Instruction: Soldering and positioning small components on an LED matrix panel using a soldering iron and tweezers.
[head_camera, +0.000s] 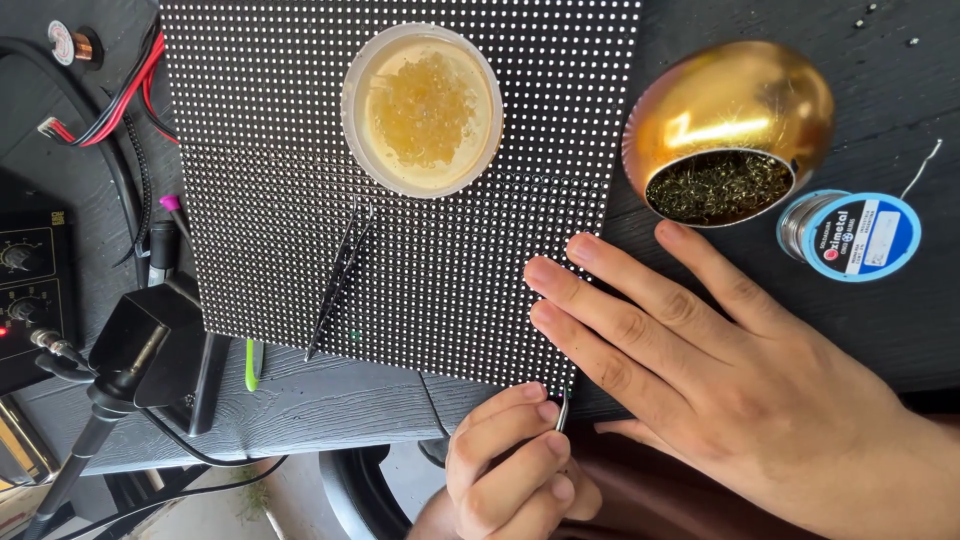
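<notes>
Right hand (740, 380) lies flat, fingers spread, grip apart, fingertips resting on the lower right corner of the LED matrix panel (420, 250). Left hand (510, 465) sits just below the panel's bottom edge, grip pinched together on fine tweezers (562, 410), tip at the panel edge right beside the right hand's fingers. Panel lies on the dark table (900, 320), lower part overhanging the grey boards. On the panel: a round tub of amber flux (422, 108) near the top centre and a second pair of black tweezers (338, 280) lying loose mid-panel. Right of the panel: gold tip-cleaner ball with brass wool (725, 130), touching a blue solder spool (850, 235). Left: red and black wires (125, 95), soldering station (30, 300), iron holder (150, 345), green-handled tool (251, 365) partly under the panel edge.
</notes>
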